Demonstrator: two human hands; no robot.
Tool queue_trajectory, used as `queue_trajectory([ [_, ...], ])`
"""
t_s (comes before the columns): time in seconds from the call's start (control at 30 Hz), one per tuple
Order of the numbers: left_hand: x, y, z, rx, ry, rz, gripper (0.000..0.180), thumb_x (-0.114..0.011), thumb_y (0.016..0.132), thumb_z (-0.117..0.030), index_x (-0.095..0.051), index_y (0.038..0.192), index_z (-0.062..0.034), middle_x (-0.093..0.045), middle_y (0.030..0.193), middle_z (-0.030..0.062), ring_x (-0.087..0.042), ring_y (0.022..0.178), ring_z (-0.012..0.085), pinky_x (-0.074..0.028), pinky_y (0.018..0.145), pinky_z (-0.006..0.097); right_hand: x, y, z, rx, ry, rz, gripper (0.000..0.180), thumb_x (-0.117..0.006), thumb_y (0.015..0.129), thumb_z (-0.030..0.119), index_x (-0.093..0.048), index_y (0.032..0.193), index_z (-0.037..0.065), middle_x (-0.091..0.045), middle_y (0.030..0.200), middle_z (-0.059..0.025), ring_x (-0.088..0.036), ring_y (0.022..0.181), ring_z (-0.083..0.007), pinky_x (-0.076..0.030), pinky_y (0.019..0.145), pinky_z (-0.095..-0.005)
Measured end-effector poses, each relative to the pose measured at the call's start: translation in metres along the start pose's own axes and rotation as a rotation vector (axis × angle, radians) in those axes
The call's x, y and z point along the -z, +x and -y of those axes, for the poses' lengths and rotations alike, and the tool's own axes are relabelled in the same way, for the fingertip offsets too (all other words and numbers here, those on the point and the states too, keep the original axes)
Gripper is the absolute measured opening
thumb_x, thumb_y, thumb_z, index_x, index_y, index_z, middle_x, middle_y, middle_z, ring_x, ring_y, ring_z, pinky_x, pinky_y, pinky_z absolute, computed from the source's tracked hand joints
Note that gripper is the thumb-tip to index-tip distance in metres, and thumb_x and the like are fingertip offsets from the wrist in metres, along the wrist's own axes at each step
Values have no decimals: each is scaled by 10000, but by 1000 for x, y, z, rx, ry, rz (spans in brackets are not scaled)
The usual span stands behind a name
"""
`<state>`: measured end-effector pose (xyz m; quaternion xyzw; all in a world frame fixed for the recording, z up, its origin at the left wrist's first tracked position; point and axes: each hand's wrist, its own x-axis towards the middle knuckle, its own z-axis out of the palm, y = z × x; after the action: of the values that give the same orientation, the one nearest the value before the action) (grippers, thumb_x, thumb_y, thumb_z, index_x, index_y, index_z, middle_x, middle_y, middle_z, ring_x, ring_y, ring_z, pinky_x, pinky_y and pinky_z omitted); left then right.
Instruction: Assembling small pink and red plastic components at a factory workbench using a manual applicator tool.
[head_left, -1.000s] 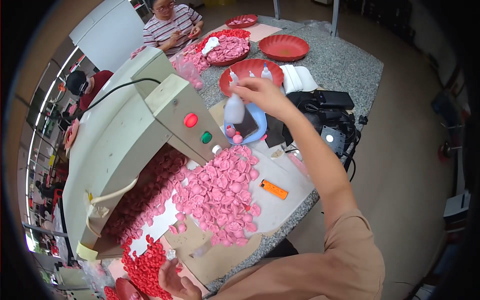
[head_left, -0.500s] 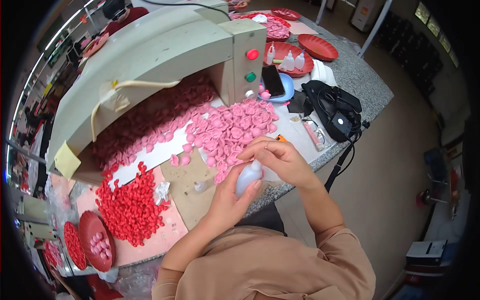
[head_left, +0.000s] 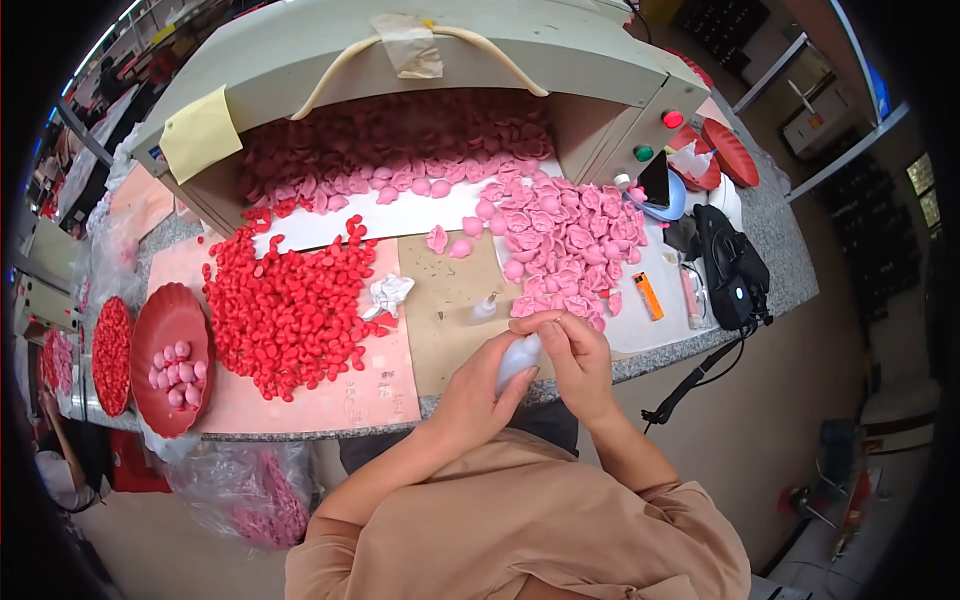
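Note:
My left hand is wrapped around a translucent white squeeze bottle, held tilted just above the table's front edge. The fingers of my right hand close over the bottle's top end and hide its tip. Beyond my hands, a small clear bottle with a nozzle lies on a brown sheet. A heap of pink petal-like pieces and round pink pieces spreads just past my right hand. To the left, a large pile of small red pieces covers a pink sheet.
A grey machine with an open tunnel full of pink pieces spans the back. Crumpled white material borders the red pile. A red dish with pink balls stands far left. An orange tool and black bag lie right.
The view has swung left and levelled, bringing more of the red pile and tunnel into sight. My right fingers have curled in closer around the bottle's top; the left hand keeps its hold.

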<state>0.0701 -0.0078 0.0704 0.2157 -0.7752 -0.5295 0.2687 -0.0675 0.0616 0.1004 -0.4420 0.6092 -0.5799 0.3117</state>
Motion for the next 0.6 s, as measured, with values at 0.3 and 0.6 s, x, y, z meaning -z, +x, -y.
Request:
queue_trajectory([
  [0.3, 10, -2, 8, -113, 23, 54, 426, -591, 868, -196, -430, 1214, -9, -575, 1043, 229, -585, 922, 393, -481, 760, 432, -3, -5, 8, -40, 68, 20, 329, -417, 980, 208, -617, 989, -54, -656, 979, -134, -611, 942, -198, -455, 872, -328],
  [0.6, 23, -3, 12, -44, -205, 278, 451, -607, 859, -211, -436, 1222, -4, -605, 973, 176, -621, 860, 312, -484, 754, 384, 15, 2, -8, 85, 97, 282, 370, -408, 988, 249, -619, 954, -53, -658, 963, -159, -606, 959, -252, -445, 879, -390],
])
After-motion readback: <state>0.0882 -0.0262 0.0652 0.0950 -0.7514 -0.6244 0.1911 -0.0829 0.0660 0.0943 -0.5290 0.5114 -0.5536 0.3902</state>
